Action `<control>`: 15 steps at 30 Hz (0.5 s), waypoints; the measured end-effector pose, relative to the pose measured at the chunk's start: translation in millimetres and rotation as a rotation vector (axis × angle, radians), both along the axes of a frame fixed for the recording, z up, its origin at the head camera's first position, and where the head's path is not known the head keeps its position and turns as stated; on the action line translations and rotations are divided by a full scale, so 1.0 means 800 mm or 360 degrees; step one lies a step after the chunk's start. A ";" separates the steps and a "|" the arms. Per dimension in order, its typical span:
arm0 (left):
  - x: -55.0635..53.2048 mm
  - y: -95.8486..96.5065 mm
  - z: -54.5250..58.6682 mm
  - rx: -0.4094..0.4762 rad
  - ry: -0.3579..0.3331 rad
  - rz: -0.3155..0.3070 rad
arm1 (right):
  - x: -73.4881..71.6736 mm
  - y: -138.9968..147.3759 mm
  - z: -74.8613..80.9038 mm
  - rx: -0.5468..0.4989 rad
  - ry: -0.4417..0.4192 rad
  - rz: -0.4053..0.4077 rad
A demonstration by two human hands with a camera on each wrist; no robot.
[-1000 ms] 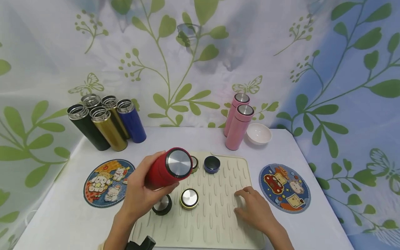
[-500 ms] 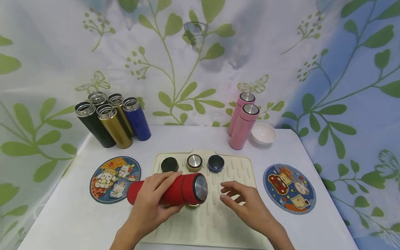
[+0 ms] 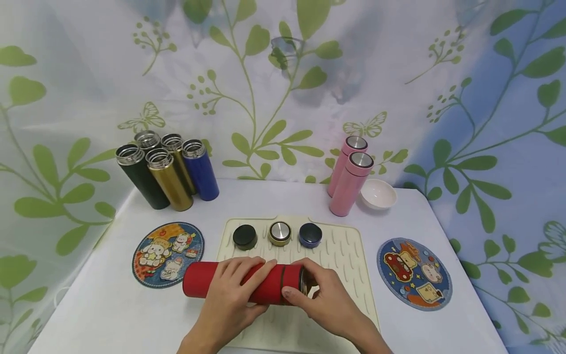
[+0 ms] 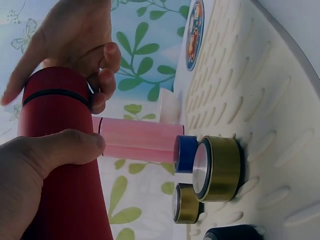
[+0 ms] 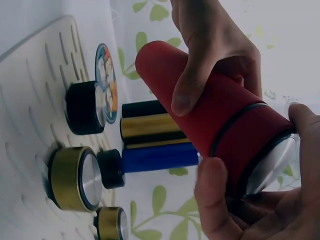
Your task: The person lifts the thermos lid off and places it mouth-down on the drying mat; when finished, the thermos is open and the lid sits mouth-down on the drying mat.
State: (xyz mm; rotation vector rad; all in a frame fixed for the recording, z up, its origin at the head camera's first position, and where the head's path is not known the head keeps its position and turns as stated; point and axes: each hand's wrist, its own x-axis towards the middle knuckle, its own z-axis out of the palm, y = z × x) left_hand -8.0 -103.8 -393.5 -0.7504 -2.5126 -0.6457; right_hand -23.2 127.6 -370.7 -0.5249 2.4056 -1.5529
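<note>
A red thermos bottle (image 3: 199, 279) lies sideways in the air over a cream ribbed mat (image 3: 342, 246), its lid (image 5: 260, 155) toward the right. My left hand (image 3: 236, 295) grips the bottle's body from above, thumb along the near side. At the other end, my right hand (image 3: 327, 300) holds the lid, with thumb and fingers on opposite sides of it. On the mat's back part stand a black cap (image 3: 244, 236), a gold cap (image 3: 280, 232) and a blue cap (image 3: 310, 234). Another gold cap (image 4: 222, 170) and a black one (image 5: 82, 107) sit nearer, hidden below the bottle in the head view.
Several lidless bottles, among them a blue one (image 3: 201, 169), stand at the back left. Two pink bottles (image 3: 349, 189) with lids on and a white bowl (image 3: 379, 194) are at the back right. Round cartoon mats lie left (image 3: 148, 236) and right (image 3: 415, 275).
The red bottle has swung from pointing up at the camera to lying sideways, lid rightward. My right hand has moved left from over the mat and taken hold of the lid.
</note>
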 end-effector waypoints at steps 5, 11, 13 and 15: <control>-0.004 -0.001 0.000 -0.0005 0.0000 -0.0010 | -0.003 -0.003 -0.006 -0.0047 -0.0039 0.0020; -0.008 -0.003 0.005 -0.0054 -0.0018 -0.0075 | -0.002 0.001 -0.012 -0.0142 -0.0015 0.0105; -0.008 -0.003 0.006 -0.0064 -0.0030 -0.0086 | 0.000 0.003 -0.014 -0.0159 0.0023 0.0124; -0.007 -0.004 0.008 -0.0066 -0.0046 -0.0098 | 0.002 0.004 -0.016 -0.0171 0.0089 0.0149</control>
